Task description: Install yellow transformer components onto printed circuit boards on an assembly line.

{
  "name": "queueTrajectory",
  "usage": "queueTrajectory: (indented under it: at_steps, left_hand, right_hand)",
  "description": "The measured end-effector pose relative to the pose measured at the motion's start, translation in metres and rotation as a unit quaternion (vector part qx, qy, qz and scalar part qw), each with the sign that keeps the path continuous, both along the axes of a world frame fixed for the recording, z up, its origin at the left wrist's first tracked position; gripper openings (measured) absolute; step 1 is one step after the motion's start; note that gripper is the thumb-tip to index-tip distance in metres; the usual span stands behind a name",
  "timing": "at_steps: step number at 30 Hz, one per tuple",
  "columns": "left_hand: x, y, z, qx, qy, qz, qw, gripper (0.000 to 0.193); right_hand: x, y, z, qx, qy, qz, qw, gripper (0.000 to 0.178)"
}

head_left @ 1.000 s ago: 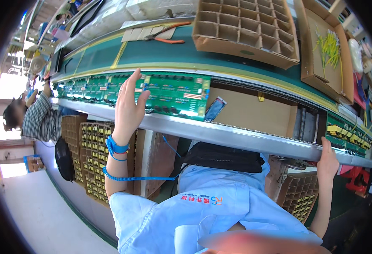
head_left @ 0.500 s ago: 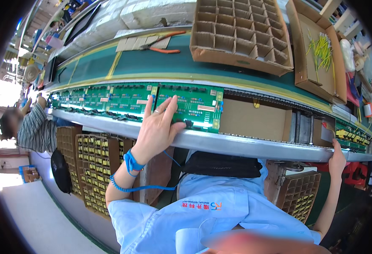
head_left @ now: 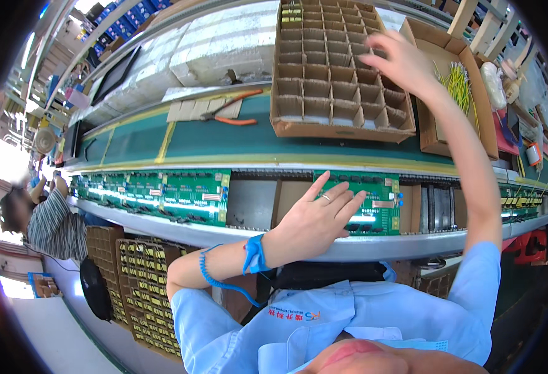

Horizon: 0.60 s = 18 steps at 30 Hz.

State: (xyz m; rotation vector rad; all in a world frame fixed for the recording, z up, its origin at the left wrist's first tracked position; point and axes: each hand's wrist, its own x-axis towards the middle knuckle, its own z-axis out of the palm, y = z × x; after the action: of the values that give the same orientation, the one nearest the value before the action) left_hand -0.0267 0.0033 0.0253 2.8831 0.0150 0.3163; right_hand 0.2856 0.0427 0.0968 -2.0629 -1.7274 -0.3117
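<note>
My left hand [head_left: 314, 219] lies with its fingers spread over a green circuit board [head_left: 386, 218] on the metal rail track; a blue wrist strap [head_left: 255, 254] circles that wrist. The board carries small components and black connectors, and my hand covers part of its left half. To its left, past a gap, more green boards [head_left: 186, 198] line the same track. My right hand [head_left: 401, 61] reaches over the right side of a divided cardboard box [head_left: 342, 133]. Its fingers are bent and apart, with nothing visible in them. Two yellow components [head_left: 291, 15] sit in the box's far left cells.
Orange-handled pliers [head_left: 235, 121] lie on the green bench beyond the track. Right of the divided box stands an open carton [head_left: 433, 140] with yellow-green wires [head_left: 457, 87]. A person in a striped top [head_left: 59, 218] works at the far left, near boxes of yellow components [head_left: 149, 293].
The circuit board under my left hand has slid right, opening a gap from the boards at left. My right hand has left the track's right end and risen over the divided box.
</note>
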Motion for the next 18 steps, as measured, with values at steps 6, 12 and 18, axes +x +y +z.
queueTrajectory:
  at_steps: [6, 12, 18]
  left_hand:
    - [0.027, 0.119, 0.065, 0.092, -0.159, 0.173, 0.968, 0.048]
    - [0.09, 0.284, 0.061, 0.016, -0.311, 0.238, 0.92, 0.025]
    - [0.179, 0.354, 0.048, -0.029, -0.316, 0.286, 0.904, 0.017]
  right_hand:
    - [-0.003, 0.183, -0.009, -0.009, 0.028, -0.124, 0.992, 0.045]
    - [-0.026, 0.229, -0.012, 0.008, 0.009, -0.173, 0.985, 0.045]
    - [-0.03, 0.213, -0.004, -0.048, 0.059, -0.15, 0.986, 0.044]
